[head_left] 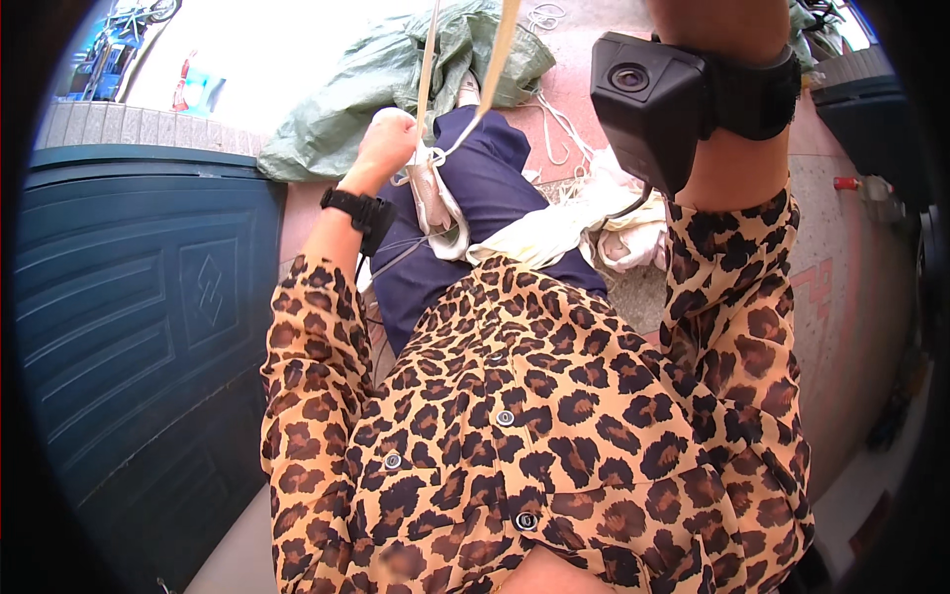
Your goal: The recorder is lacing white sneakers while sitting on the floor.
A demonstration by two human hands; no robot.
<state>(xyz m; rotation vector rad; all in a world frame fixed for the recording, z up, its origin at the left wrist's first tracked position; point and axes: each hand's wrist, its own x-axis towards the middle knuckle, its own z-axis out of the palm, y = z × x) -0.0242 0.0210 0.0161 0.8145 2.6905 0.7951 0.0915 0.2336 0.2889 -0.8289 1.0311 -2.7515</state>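
A pale, shoe-shaped piece (432, 203), white with a beige inside, rests over my dark blue trousers. Closed at its far left end is my left hand (389, 141), which appears to grip it; the fingertips are hidden. Two long cream laces (485, 84) rise taut from the shoe past the top edge, with a loop of lace (435, 156) at their base. My right forearm (737, 163) is raised at the upper right, and its hand lies outside the picture. Thin cords (401, 247) hang by the shoe's near end.
White cloth pieces (534, 238) lie across my lap and to its right. Beyond my knees is a crumpled green woven sack (361, 104), with loose white string (559, 124) nearby. A dark blue panelled door (148, 267) stands on the left. Black camera units (648, 99) are strapped to both wrists.
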